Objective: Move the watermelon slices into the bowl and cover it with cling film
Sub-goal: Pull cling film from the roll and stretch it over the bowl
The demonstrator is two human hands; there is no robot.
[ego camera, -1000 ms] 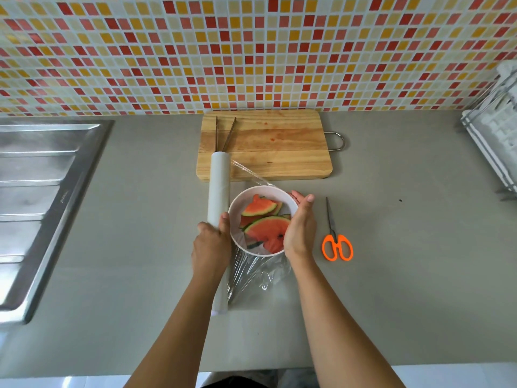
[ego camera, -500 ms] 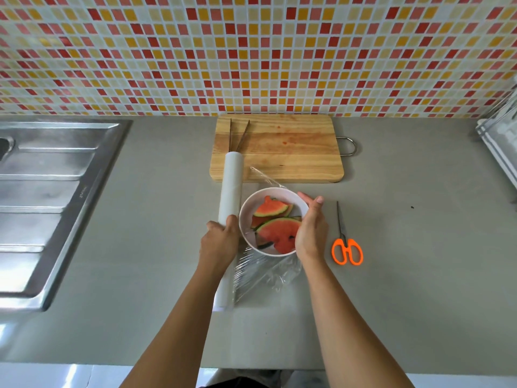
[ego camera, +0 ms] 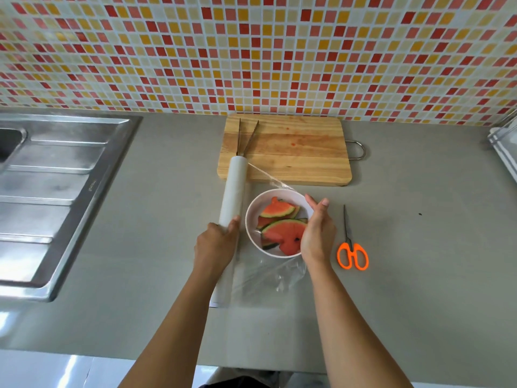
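A white bowl [ego camera: 256, 209] stands on the grey counter, holding several red watermelon slices [ego camera: 282, 232] with green rind. A white roll of cling film [ego camera: 233, 189] lies just left of the bowl, and my left hand [ego camera: 216, 245] grips the roll near its middle. A sheet of film [ego camera: 268, 278] runs from the roll across to the bowl, with crumpled film lying in front of the bowl. My right hand [ego camera: 317, 233] is pressed flat against the bowl's right side, fingers straight and together, over the film.
A wooden cutting board [ego camera: 293, 152] with metal tongs [ego camera: 246, 138] lies behind the bowl. Orange-handled scissors [ego camera: 351, 247] lie right of my right hand. A steel sink [ego camera: 56, 191] fills the left side. A dish rack [ego camera: 506, 147] shows at the right edge.
The view has shifted, so everything sits further right and lower in frame. My hands hold nearly the same places on the roll and the bowl.
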